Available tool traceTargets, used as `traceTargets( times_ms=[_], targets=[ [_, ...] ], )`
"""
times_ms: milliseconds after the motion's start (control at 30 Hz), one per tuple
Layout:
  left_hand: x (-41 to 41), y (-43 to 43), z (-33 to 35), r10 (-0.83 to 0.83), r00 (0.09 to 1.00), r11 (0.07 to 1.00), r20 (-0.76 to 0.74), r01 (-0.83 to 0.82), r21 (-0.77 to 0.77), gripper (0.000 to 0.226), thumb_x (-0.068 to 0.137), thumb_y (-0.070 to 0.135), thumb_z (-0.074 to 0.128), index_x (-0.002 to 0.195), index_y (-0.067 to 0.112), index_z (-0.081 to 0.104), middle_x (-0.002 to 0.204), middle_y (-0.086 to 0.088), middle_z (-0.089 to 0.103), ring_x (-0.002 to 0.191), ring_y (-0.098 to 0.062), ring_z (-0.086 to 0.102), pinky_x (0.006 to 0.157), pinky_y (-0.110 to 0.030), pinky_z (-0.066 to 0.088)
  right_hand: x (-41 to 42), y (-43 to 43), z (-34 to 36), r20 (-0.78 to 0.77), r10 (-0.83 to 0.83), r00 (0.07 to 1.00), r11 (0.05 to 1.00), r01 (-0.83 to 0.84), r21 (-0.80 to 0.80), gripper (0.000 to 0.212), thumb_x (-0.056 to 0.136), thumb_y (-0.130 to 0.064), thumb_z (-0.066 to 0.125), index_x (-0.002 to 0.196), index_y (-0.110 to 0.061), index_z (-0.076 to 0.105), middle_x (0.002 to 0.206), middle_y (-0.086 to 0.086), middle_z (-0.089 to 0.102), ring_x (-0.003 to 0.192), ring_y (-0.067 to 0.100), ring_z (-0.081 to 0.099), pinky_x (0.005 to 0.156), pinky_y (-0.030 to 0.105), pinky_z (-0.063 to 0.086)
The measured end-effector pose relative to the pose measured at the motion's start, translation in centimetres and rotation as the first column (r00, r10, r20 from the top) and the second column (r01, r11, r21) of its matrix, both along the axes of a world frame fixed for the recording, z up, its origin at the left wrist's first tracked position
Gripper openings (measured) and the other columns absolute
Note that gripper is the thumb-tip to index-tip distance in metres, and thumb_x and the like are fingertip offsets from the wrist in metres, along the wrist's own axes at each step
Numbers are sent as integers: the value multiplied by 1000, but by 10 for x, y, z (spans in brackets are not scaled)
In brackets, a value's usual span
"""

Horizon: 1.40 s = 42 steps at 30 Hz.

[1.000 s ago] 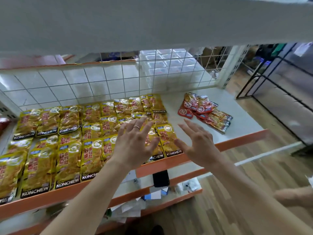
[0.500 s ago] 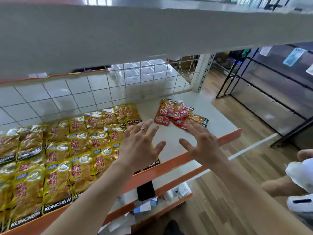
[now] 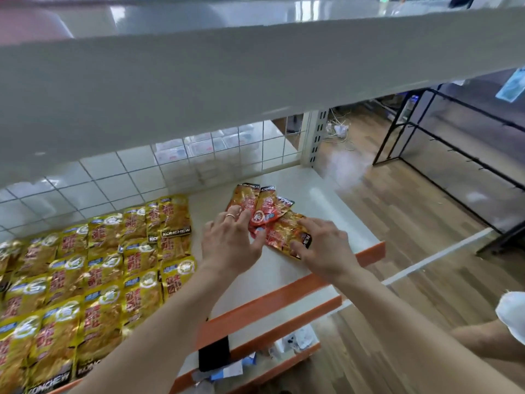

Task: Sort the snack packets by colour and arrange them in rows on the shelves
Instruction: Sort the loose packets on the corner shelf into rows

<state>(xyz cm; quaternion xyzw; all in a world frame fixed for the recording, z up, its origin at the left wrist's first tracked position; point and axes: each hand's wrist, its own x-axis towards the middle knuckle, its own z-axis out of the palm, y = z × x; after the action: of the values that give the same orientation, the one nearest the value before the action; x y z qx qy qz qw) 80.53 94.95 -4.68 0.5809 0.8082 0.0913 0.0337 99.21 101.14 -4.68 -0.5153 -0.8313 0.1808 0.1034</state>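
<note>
Left hand (image 3: 230, 243) and right hand (image 3: 326, 250), fingers spread flat, gripping nothing, rest on loose red snack packets (image 3: 265, 207) at the shelf's (image 3: 284, 298) right end beside rowed yellow snack packets (image 3: 99, 265); likely step: starting the reds, next needing one pinched and laid straight.

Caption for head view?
Left hand and right hand touch loose red packets beside rowed yellow packets on the shelf.

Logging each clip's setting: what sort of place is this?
Likely a small shop or stockroom: a tiered shelf with orange edges, yellow packets laid in rows on it, and black racks to the right.
</note>
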Motion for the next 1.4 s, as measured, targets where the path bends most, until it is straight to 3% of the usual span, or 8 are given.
traceTargets(
  times_ms=[367,533,667,933,1000,1100,1300,1400],
  targets=[
    [-14,53,-13,333,940,943,69,-334,2,60,93,57,56,128,8,54,124,-14,56,121,-33,51,96,-44,44,-17,22,-5,72,64,995,994,-57,-97,59,84,-52,68,131,-20,55,121,6,54,116,26,47,98,40,40],
    [-16,58,-12,410,888,901,207,-430,59,63,85,53,71,120,4,55,119,-17,58,118,-36,54,93,-44,45,-13,30,0,-141,-55,988,958,12,-285,23,73,-35,75,83,-15,69,79,3,65,77,21,63,72,39,55],
    [-21,60,-9,446,827,868,342,-493,62,52,86,43,73,117,5,55,114,-17,61,110,-36,58,87,-43,50,-7,34,9,-219,-173,960,914,74,-399,22,78,-23,63,69,-3,63,63,5,58,59,17,52,54,31,42],
    [-16,40,22,278,576,726,769,-650,224,2,96,14,51,98,13,51,86,-7,57,74,-20,53,56,-32,43,20,37,34,-322,-334,886,847,132,-516,14,87,-26,68,87,-12,70,78,0,68,69,12,62,53,23,41],
    [-13,25,33,208,553,686,806,-670,283,4,96,10,51,100,9,51,82,-3,53,72,-19,54,56,-34,51,27,30,36,-400,-364,841,832,100,-545,10,89,-24,69,90,-14,69,84,2,71,73,12,67,56,23,48],
    [-11,-1,42,87,377,644,922,-728,236,10,98,9,51,108,9,49,94,-5,53,78,-20,64,57,-38,62,34,20,34,-507,-408,759,808,42,-587,11,91,-20,70,98,-13,68,90,4,73,76,14,72,59,21,53],
    [-17,-46,41,-11,164,598,986,-790,139,32,85,-6,70,108,9,54,110,-16,66,99,-27,70,76,-27,60,29,6,25,-605,-428,671,785,-55,-617,19,91,-12,68,110,-15,65,94,-2,73,75,6,72,58,13,52],
    [-18,-65,42,-26,106,604,994,-791,100,32,80,-3,77,98,16,60,98,-9,70,89,-22,70,77,-30,56,22,1,21,-633,-437,638,773,-94,-628,30,90,-11,70,120,-8,64,102,3,74,86,13,73,66,16,53]
  ],
)
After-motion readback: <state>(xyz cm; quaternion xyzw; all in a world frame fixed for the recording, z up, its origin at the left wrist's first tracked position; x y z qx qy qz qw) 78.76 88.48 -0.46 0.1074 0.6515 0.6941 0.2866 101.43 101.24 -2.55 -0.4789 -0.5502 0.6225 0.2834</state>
